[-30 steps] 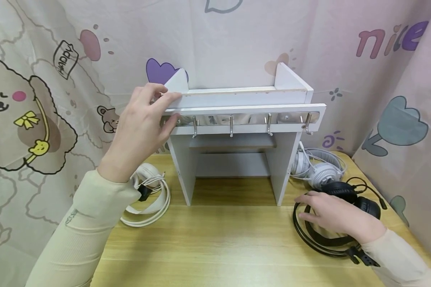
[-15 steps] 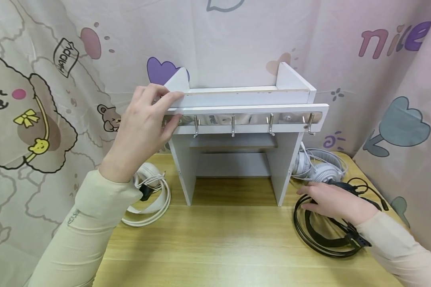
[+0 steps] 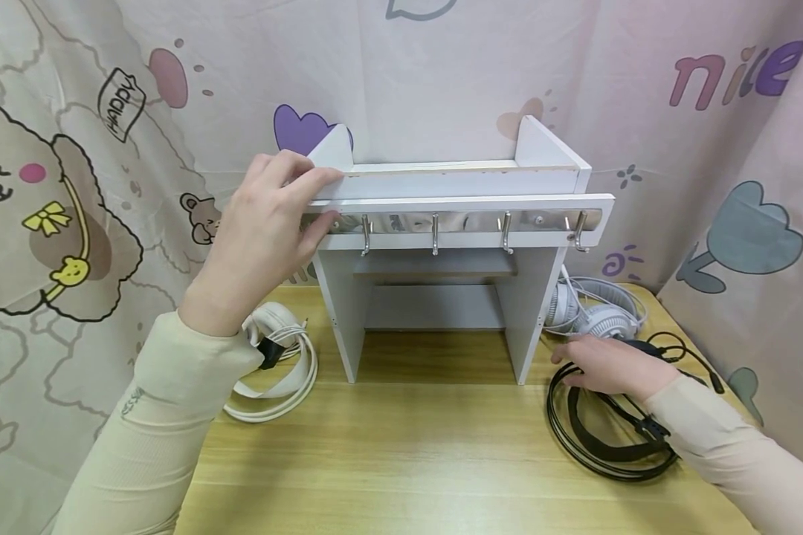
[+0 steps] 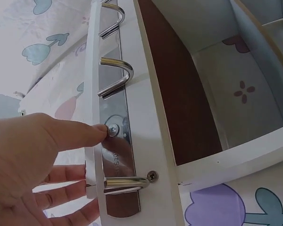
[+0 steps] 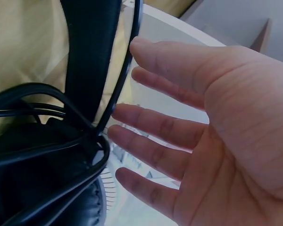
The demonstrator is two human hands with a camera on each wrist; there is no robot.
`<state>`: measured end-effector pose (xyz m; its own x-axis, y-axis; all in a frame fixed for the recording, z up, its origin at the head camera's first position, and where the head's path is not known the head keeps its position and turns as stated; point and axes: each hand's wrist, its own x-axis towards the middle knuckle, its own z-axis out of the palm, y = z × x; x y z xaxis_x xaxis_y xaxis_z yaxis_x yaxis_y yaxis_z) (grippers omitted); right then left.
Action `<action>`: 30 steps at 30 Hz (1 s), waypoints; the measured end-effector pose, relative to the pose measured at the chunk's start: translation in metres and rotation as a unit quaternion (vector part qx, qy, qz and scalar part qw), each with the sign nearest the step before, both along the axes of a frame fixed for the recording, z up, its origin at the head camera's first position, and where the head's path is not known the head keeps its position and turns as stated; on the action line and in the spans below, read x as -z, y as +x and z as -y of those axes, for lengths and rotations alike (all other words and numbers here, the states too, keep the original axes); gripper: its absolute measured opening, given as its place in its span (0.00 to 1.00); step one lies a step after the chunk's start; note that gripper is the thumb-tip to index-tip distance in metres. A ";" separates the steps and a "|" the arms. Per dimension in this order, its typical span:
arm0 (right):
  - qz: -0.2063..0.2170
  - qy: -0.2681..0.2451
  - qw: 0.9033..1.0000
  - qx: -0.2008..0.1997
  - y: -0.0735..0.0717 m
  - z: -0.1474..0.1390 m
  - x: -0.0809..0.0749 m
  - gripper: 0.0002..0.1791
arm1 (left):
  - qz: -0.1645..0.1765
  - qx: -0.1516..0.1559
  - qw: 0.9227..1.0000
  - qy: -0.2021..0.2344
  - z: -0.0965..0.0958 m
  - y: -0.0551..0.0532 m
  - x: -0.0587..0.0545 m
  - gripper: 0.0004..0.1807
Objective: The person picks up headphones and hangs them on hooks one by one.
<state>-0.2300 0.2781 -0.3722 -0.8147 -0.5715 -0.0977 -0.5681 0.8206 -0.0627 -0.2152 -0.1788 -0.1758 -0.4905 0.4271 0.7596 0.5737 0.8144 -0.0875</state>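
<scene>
We are gripping the left end of a white rail [image 3: 401, 241] on the shelf [image 3: 455, 184] with the left hand [image 3: 261, 230], its thumb pressing on the metal strip [image 3: 471, 221] beside a screw [image 4: 113, 130] and its other fingers reaching behind. Hooks [image 3: 435, 234] are jutting from the strip. We are keeping the fingers of the right hand [image 3: 612, 368] loosely apart just beside the black headphones [image 3: 605, 449], though we cannot tell whether they are touching. These headphones are lying on the wooden table [image 3: 401, 461] right of the shelf, near the grey headphones [image 3: 605, 321]. White headphones [image 3: 271, 319] are lying left of the shelf, partly behind the left sleeve [image 3: 181, 386].
</scene>
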 end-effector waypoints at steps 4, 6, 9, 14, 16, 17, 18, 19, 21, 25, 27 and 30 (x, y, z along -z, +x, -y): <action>0.009 -0.003 1.000 -0.019 -0.005 -0.003 0.004 0.14 | -0.005 0.007 1.000 -0.008 0.001 0.000 -0.001 0.20; 0.021 -0.009 0.999 -0.027 -0.007 -0.005 0.005 0.13 | -0.010 0.014 1.000 -0.016 0.002 0.000 -0.001 0.20; 0.042 -0.019 0.998 -0.030 -0.011 -0.007 0.006 0.12 | -0.017 0.024 0.999 -0.031 0.003 0.001 0.000 0.20; 0.068 -0.029 0.997 -0.023 -0.014 -0.007 0.005 0.11 | -0.024 0.033 0.998 -0.055 0.005 0.001 0.001 0.16; 0.074 -0.030 0.997 -0.020 -0.015 -0.007 0.005 0.10 | -0.027 0.032 0.997 -0.061 0.005 0.002 0.001 0.16; 0.076 -0.029 0.997 -0.020 -0.015 -0.006 0.005 0.09 | -0.028 0.031 0.997 -0.063 0.005 0.002 0.001 0.17; 0.078 -0.029 0.996 -0.019 -0.016 -0.006 0.006 0.09 | -0.028 0.031 0.997 -0.063 0.005 0.003 0.001 0.17; 0.077 -0.028 0.996 -0.024 -0.016 -0.006 0.007 0.08 | -0.028 0.030 0.997 -0.064 0.005 0.003 0.001 0.18; 0.083 -0.033 0.996 -0.023 -0.017 -0.006 0.007 0.07 | -0.030 0.029 0.997 -0.066 0.006 0.003 0.001 0.19; 0.096 -0.051 0.994 -0.033 -0.020 -0.008 0.009 0.05 | -0.034 0.027 0.997 -0.070 0.007 0.003 0.002 0.20; 0.106 -0.060 0.992 -0.030 -0.021 -0.008 0.010 0.05 | -0.036 0.026 0.996 -0.073 0.007 0.002 0.002 0.20; 0.112 -0.067 0.991 -0.033 -0.023 -0.009 0.012 0.05 | -0.037 0.024 0.996 -0.076 0.006 0.002 0.002 0.20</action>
